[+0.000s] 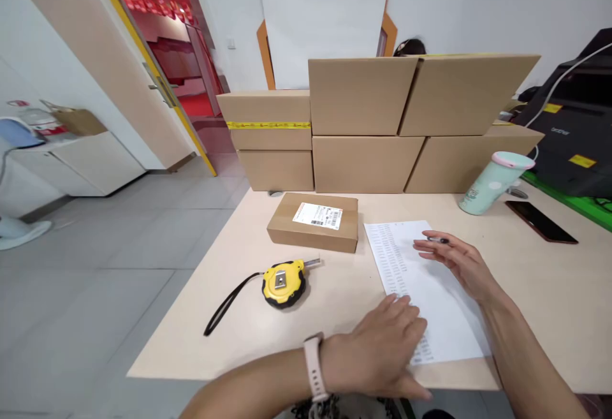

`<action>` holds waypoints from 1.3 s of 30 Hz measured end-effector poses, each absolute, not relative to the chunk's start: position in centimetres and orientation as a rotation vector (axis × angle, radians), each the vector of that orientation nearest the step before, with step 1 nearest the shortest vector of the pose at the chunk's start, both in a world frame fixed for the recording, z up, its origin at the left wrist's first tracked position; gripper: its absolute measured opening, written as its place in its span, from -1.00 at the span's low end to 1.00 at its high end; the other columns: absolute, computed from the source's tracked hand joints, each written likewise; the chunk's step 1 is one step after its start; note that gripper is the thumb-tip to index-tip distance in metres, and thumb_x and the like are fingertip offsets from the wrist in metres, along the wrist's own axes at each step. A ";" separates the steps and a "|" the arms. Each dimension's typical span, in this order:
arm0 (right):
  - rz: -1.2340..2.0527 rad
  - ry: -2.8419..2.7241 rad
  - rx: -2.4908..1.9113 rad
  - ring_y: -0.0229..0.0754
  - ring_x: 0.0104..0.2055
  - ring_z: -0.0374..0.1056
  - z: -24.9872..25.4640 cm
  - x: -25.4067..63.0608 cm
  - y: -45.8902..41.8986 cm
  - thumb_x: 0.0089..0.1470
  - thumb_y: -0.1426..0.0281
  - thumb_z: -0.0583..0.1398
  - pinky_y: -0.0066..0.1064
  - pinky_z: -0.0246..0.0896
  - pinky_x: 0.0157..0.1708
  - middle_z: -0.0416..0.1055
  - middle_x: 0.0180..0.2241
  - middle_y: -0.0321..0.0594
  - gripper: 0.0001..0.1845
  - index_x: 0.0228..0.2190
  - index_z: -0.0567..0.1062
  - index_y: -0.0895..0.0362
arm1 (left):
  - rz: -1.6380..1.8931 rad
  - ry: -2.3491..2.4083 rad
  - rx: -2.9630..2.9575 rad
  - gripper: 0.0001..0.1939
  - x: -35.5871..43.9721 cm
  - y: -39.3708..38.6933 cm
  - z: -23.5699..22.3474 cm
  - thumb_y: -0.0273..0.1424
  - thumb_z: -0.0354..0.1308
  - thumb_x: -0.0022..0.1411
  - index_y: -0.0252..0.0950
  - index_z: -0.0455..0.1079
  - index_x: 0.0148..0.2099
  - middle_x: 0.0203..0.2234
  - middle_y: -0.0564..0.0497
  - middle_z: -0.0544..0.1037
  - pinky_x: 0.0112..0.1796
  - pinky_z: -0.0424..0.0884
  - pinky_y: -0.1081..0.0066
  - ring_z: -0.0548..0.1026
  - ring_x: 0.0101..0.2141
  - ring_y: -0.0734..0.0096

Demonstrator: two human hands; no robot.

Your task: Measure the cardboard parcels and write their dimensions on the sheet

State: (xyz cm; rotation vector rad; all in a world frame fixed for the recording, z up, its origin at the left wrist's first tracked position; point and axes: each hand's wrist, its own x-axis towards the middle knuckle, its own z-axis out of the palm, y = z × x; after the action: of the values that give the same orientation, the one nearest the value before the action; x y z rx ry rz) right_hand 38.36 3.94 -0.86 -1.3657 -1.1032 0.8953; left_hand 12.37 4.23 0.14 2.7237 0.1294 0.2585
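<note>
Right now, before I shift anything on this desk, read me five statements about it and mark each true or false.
1. The left hand lies over the white printed paper sheet. True.
2. The yellow-and-black tape measure sits on top of the small brown cardboard box. False: it lies on the pale tabletop, nearer the camera than the box.
3. The right hand holds a slim, dark-tipped pen. True.
4. The pale pink watch band circles the right wrist. False: it circles the left.
5. The black phone lies to the right of the mint-green tumbler in the picture. True.
</note>
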 end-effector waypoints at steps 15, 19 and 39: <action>0.910 -0.885 -1.440 -0.12 -0.30 0.42 -4.5 34.9 4.8 0.00 -0.09 0.16 -0.29 0.31 -0.25 0.50 -0.38 -0.18 -0.46 -0.21 0.50 0.09 | 0.175 0.256 2.880 0.14 18.3 5.0 -3.7 0.33 -0.08 -0.04 -0.57 0.04 0.26 0.26 -0.49 0.05 0.24 -0.23 -0.07 -0.09 0.26 -0.36; 0.813 -0.938 -1.557 -0.28 -0.49 0.26 -4.8 34.8 5.2 -0.12 0.05 0.32 -0.43 0.20 -0.45 0.35 -0.58 -0.35 -0.61 -0.55 0.45 0.12 | 0.137 0.230 2.890 0.15 18.4 5.3 -3.7 0.34 -0.12 -0.03 -0.59 0.04 0.26 0.25 -0.50 0.07 0.22 -0.20 -0.11 -0.08 0.25 -0.42; 0.425 -0.966 -1.797 -0.32 -0.60 -0.01 -6.2 34.3 5.1 -0.11 0.29 0.21 -0.45 -0.05 -0.59 0.04 -0.69 -0.44 -0.64 -0.70 0.11 0.04 | 0.147 0.204 2.905 0.16 18.1 5.2 -3.8 0.31 -0.19 0.02 -0.65 -0.02 0.30 0.23 -0.57 0.06 0.22 -0.16 -0.07 -0.05 0.25 -0.41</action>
State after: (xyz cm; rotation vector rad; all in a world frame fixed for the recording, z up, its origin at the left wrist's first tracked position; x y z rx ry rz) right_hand 34.34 5.08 -6.21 -1.7967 -0.9657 0.4246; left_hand 18.09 5.16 -3.82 2.9048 0.2035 0.1465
